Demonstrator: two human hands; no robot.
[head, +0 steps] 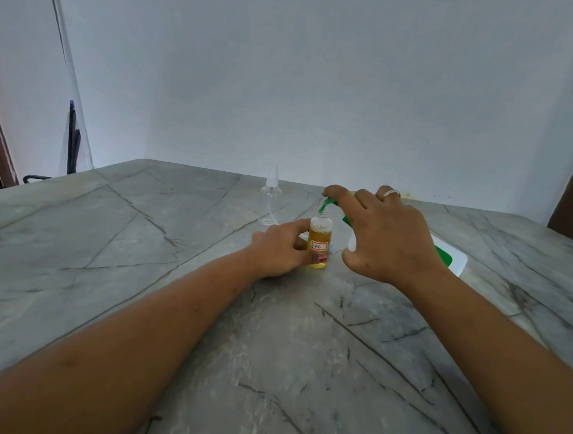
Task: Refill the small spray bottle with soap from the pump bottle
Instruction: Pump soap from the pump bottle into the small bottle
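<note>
Head view: gripping small spray bottle [320, 247], two-thirds amber soap [317, 232], in left hand [279, 249]; clutching pump bottle [351, 243] in right hand [385, 233], spout [327, 206] over neck.

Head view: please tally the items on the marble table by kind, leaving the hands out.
small spray bottle: 1
pump bottle: 1
clear spray top: 1
Total: 3
</note>
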